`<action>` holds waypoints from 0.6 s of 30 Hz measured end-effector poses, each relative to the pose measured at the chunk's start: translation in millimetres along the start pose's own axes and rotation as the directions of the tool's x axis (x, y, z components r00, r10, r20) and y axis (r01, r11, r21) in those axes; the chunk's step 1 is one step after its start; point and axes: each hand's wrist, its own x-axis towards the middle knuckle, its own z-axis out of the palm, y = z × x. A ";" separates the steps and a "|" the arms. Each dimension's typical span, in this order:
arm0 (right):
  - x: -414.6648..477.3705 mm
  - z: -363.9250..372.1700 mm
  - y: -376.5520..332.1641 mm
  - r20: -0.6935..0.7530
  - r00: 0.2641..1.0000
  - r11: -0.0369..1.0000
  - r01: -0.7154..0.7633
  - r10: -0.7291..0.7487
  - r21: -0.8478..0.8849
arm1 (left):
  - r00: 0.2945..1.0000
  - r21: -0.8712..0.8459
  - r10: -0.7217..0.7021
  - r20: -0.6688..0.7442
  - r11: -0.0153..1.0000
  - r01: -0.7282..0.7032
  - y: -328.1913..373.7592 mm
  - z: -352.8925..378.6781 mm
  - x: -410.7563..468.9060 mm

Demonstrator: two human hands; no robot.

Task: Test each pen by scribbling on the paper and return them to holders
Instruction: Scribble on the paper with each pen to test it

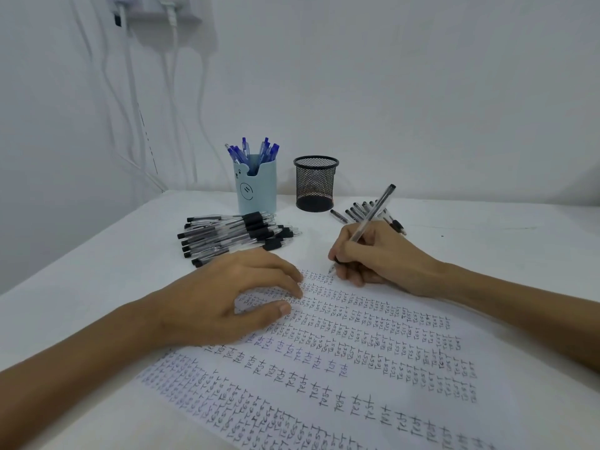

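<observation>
A sheet of paper [373,362] covered with rows of the word TEST lies on the white table. My right hand [380,254] grips a clear black-ink pen [373,216], its tip touching the paper's far edge. My left hand [233,293] rests on the paper with fingers spread, fingertips pressing it down. A pile of black pens [237,235] lies behind my left hand. A few more black pens [360,212] lie behind my right hand. A light blue holder [258,186] contains several blue pens. Beside it, a black mesh holder [315,183] stands empty.
The white table [97,271] meets a white wall at the back. White cables [130,92] hang down the wall at the left from a socket near the top edge.
</observation>
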 end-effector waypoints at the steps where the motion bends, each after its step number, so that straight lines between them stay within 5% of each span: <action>1: 0.3 1.0 1.1 -0.024 1.000 1.000 0.000 -0.001 -0.026 | 1.000 -0.002 0.002 -0.002 1.000 -0.002 -0.2 0.4 -0.2; 18: -2.6 3.9 7.2 -0.026 0.986 0.974 0.158 -0.164 -0.164 | 1.000 -0.005 -0.011 0.008 1.000 0.011 0.4 0.3 -0.8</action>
